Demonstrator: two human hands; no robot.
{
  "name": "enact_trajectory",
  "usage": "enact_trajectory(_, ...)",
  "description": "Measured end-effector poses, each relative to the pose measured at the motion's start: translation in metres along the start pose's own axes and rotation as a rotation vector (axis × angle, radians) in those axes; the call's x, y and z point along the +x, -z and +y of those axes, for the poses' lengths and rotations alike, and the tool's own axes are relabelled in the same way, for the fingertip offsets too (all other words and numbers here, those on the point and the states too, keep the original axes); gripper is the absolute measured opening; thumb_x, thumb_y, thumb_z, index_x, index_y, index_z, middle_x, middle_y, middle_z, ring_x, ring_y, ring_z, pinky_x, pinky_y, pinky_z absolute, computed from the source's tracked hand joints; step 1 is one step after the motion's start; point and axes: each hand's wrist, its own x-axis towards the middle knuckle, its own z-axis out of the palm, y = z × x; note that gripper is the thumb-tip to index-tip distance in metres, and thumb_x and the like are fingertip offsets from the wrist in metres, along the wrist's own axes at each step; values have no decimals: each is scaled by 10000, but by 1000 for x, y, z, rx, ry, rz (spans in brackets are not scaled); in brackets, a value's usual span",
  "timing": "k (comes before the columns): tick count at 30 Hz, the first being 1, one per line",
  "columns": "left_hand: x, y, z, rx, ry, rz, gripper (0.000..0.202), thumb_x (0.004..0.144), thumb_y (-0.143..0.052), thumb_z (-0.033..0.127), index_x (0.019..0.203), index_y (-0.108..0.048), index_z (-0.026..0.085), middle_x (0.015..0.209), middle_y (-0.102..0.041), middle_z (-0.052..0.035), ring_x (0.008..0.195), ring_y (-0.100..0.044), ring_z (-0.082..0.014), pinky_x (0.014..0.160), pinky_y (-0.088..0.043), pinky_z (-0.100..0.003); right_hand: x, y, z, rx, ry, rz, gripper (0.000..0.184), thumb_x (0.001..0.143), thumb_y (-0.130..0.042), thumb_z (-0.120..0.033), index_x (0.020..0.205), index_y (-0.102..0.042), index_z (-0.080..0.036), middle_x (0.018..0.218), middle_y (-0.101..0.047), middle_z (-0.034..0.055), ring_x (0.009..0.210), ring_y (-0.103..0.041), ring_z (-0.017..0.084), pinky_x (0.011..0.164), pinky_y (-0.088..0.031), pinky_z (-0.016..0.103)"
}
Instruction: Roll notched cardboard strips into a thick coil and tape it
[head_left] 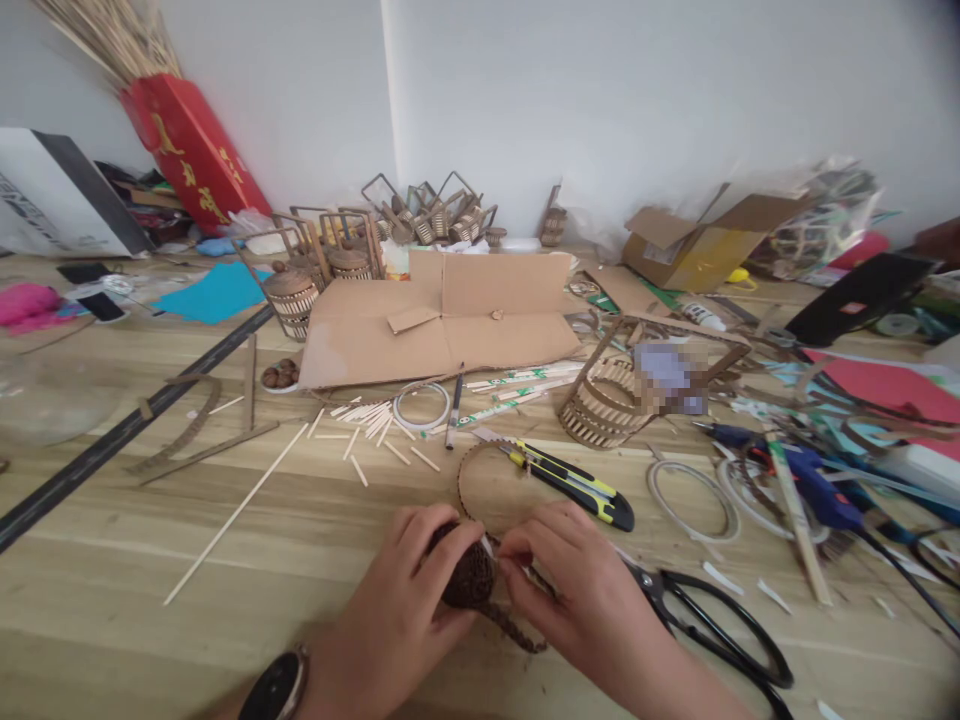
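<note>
My left hand (397, 600) is closed round a small dark roll of corrugated cardboard strip (469, 577) low in the middle of the view. My right hand (577, 590) pinches the strip right beside the roll. From the roll the loose strip (463, 475) curves up in a loop over the wooden table, and a short tail (521, 632) lies under my right hand. A watch sits on my left wrist (276, 688).
A yellow-black utility knife (574, 482) lies just beyond my hands, black scissors (709, 625) to the right. Further off are wooden sticks (371, 415), a flat cardboard sheet (442, 315), slatted baskets (600, 400), a blue glue gun (802, 475), wire rings (694, 500), and clutter along the wall.
</note>
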Motion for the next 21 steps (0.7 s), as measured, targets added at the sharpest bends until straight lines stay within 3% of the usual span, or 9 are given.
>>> enact_trajectory(7, 2, 4, 2, -61, -78, -25, 850, 698, -639, -37, 1423, -295, 240, 1235, -609, -98, 1121, -579, -279, 965, -541, -432, 3, 2, 7, -121, -20, 50, 157, 891, -510, -101, 780, -532, -209, 697, -615, -2, 647, -567, 166, 652, -392, 290)
enact_trajectory(11, 0, 6, 2, -74, -86, -9, 821, 722, -611, -18, 1433, -295, 245, 1243, -617, -101, 1140, -590, -272, 988, -529, -420, 5, 14, 14, -191, -62, 118, 160, 909, -485, -162, 774, -549, -217, 662, -606, -2, 610, -569, 168, 619, -404, 294)
enact_trajectory(18, -1, 7, 2, -96, -41, 49, 733, 680, -625, -26, 1328, -405, 237, 1192, -622, -87, 1096, -610, -255, 968, -549, -386, -27, 81, 50, -479, -298, 164, 306, 908, -477, -471, 713, -593, -266, 622, -662, 25, 534, -626, 206, 534, -431, 347)
enact_trajectory(21, 0, 7, 3, -107, -35, 40, 742, 665, -624, -36, 1315, -404, 247, 1192, -617, -86, 1093, -609, -256, 963, -551, -400, -53, 107, 71, -636, -482, 45, 225, 798, -600, -487, 682, -584, -295, 556, -642, 31, 448, -606, 193, 483, -365, 359)
